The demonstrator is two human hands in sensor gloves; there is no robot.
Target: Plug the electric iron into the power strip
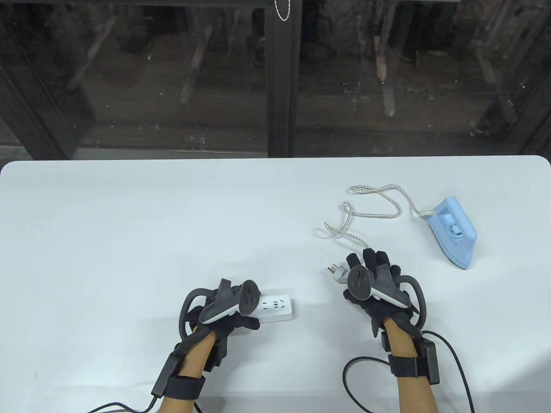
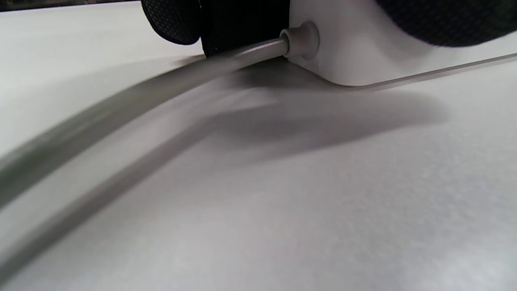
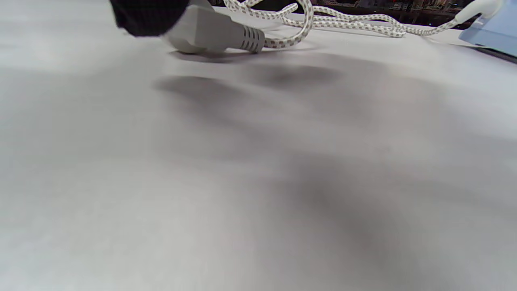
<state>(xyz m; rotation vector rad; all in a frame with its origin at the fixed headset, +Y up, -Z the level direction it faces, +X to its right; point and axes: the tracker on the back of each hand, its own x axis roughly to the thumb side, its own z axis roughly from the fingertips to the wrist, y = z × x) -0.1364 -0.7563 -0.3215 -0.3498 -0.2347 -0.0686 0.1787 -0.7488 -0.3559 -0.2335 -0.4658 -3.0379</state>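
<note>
- Left hand (image 1: 224,312) palm-down, gripping left end of power strip (image 1: 277,309), flat on table (image 1: 129,241).
- Right hand (image 1: 374,286) right of strip, fingers curled, pinching plug (image 1: 337,273); prongs point at strip, apart from it.
- Iron (image 1: 454,232) far right of strip, cord (image 1: 370,211) looped between.

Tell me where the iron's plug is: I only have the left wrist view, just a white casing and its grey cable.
Observer: The grey three-pin plug lies on the white table, right of the white power strip and apart from it.
Operator: Is the right hand on it?
Observer: The right hand is at it. The right wrist view shows one gloved fingertip touching the plug, but whether there is a grip is unclear.
Operator: Sockets free?
Observer: Yes, the strip's visible sockets are empty.
</note>
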